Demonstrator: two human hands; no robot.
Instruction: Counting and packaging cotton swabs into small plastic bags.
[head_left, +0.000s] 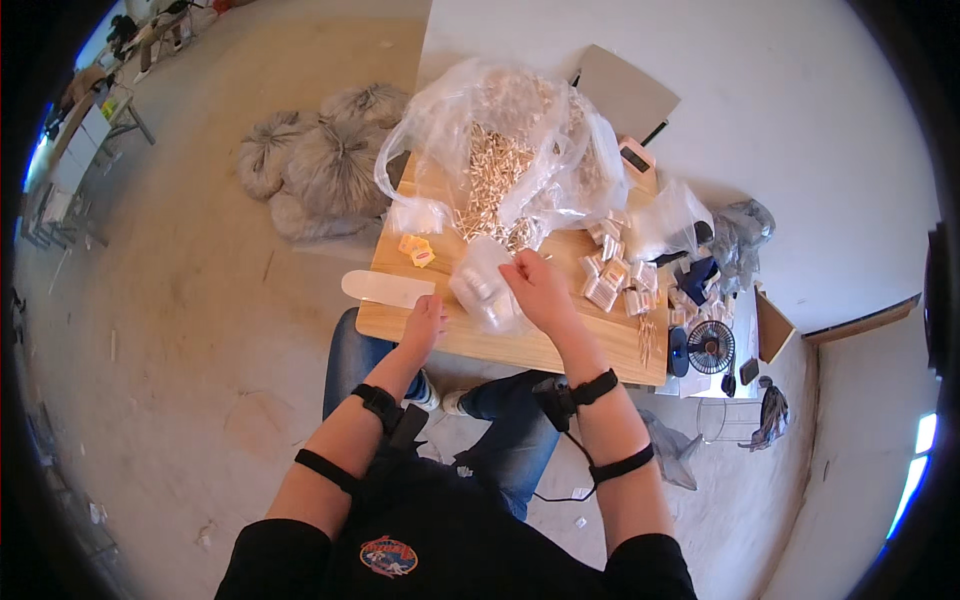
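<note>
From where I stand, a long, round-ended white strip (pixel 388 288) pokes past the left edge of the wooden table (pixel 620 340); a sleeve brushing that overhang could tip it off. Just behind it sit small yellow cards (pixel 417 250), light enough to scatter if the strip swings. The left hand (pixel 428 318) is half curled at the strip's right end; I can't tell whether it grips it. In front of the heap, near the table's front edge, is a small clear plastic bag (pixel 487 290); its thin film could tear or slip if pulled hard. Behind it, what look like wooden cotton swabs (pixel 495 170) spill from a big clear sack (pixel 590 160); a knock could send more sliding. The right hand (pixel 540 290) is closed, pinching the small bag's upper edge. Farther right, stacked swab packets (pixel 605 290) could topple if that elbow swings out, and loose sticks (pixel 647 340) near the corner could roll off.
</note>
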